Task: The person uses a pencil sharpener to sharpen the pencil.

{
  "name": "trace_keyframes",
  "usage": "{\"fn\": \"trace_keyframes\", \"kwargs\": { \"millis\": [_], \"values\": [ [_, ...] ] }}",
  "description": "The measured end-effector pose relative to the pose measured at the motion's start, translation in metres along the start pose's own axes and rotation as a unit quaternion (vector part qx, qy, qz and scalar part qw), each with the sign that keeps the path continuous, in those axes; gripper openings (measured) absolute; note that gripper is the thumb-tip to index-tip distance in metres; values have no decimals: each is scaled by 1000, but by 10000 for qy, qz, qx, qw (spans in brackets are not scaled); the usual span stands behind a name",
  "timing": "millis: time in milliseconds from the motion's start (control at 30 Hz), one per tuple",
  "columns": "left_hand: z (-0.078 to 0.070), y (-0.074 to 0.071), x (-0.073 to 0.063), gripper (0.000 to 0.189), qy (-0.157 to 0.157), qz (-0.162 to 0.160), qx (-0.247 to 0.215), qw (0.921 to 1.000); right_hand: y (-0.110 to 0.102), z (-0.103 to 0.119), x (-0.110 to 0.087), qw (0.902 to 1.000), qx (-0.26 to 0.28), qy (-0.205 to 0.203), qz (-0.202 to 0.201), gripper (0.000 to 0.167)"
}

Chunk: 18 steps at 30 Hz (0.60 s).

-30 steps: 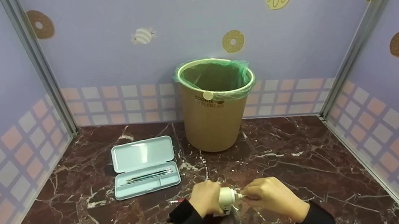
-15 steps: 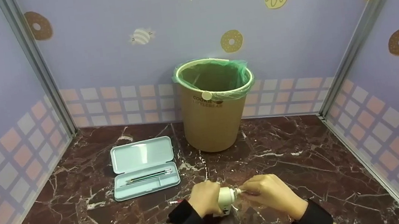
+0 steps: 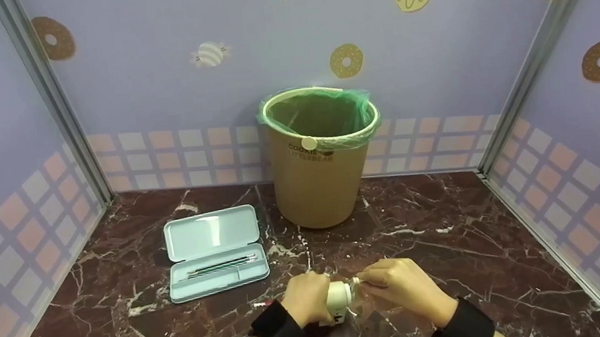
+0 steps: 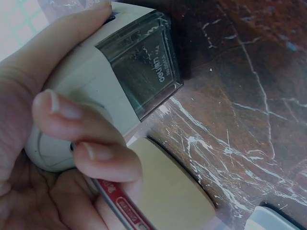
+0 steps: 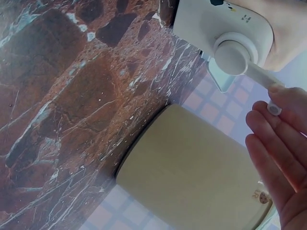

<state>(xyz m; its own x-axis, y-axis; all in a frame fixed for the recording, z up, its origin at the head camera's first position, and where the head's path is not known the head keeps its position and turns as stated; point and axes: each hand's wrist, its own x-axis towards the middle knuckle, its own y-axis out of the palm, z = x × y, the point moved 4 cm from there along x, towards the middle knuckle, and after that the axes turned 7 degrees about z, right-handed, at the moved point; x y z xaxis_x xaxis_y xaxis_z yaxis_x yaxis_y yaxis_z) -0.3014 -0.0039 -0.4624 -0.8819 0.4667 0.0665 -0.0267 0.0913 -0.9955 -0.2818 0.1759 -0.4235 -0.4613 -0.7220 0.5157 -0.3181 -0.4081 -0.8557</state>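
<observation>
Head view: the right hand [image 3: 404, 286], fingers pinching the crank [image 5: 261, 75], has shifted forward — likely mid-turn, so sharpening seems under way — while the left hand [image 3: 306, 298] clamps the sharpener [image 3: 339, 296] and red pencil [image 4: 122, 203] near the bench's [image 3: 426, 233] front.

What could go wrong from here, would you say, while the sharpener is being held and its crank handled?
The grip of the left hand might slip, as it seems to steady both the sharpener and the red pencil. The right hand pinches the crank near its end, so the crank could slip free mid-turn. The clear compartment is left uncovered by that left hand, so a knock might loosen it.
</observation>
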Motion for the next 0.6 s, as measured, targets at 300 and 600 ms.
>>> {"fn": "trace_keyframes", "kwargs": {
  "millis": [300, 600],
  "values": [
    [1, 0, -1, 53, 32, -24, 11, 10000, 6, -6, 6, 9996, -231, 146, -92, 20],
    [0, 0, 0, 52, 52, -44, -17, 10000, 18, -14, 11, 9980, -458, 431, 2, 13]
  ]
}}
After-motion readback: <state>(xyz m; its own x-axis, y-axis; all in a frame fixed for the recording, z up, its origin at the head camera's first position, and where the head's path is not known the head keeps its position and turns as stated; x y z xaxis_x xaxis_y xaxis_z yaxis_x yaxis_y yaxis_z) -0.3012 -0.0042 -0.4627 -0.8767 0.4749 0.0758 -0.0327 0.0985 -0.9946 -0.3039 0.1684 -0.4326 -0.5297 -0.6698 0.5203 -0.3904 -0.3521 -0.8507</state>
